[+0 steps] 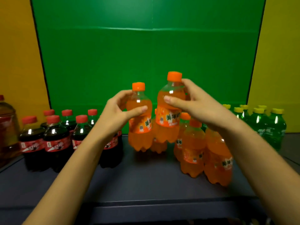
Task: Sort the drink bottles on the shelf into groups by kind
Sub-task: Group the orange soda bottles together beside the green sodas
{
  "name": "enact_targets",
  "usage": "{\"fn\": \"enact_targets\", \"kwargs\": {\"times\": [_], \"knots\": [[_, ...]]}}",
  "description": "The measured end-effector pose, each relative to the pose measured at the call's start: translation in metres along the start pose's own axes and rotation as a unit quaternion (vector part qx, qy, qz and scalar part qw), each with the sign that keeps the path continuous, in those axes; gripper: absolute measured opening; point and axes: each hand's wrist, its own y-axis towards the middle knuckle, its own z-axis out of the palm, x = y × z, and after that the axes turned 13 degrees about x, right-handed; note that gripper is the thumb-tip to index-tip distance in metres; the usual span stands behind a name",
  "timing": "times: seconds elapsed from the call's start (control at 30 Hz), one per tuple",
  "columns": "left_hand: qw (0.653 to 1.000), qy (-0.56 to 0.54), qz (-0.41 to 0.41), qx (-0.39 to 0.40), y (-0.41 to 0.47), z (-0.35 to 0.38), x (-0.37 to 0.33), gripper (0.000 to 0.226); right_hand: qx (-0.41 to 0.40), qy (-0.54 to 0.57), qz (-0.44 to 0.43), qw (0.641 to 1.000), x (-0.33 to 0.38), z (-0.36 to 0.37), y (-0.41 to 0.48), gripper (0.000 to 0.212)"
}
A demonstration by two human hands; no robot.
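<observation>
My left hand [120,109] grips an orange soda bottle [140,132] by its upper body, lifted just above the dark shelf [138,181]. My right hand [193,103] grips a second orange soda bottle [168,120] near its shoulder, held a bit higher and to the right. Several more orange bottles [193,153] stand below and right of my right hand, partly hidden by my forearm. Dark cola bottles with red caps [55,140] are grouped at the left. Green bottles with yellow caps [266,127] are grouped at the right.
A large bottle of amber liquid [7,127] stands at the far left edge. A green panel [146,54] backs the shelf, with yellow walls on both sides. The shelf's front edge [146,203] runs below my forearms.
</observation>
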Motion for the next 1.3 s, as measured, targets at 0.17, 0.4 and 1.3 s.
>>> {"fn": "enact_targets", "kwargs": {"times": [0.17, 0.4, 1.3], "knots": [[0.999, 0.024, -0.035, 0.013, -0.023, 0.004, 0.04, 0.045, 0.015, -0.044, 0.039, 0.998, -0.034, 0.046, -0.015, 0.065], [0.995, -0.018, -0.071, 0.068, -0.039, 0.015, 0.072, 0.053, 0.004, -0.058, 0.083, 0.995, -0.06, 0.077, -0.029, 0.071], [0.98, 0.144, -0.139, 0.018, -0.062, 0.046, 0.102, 0.066, -0.002, -0.083, 0.184, 0.979, -0.098, 0.125, -0.045, 0.08]]}}
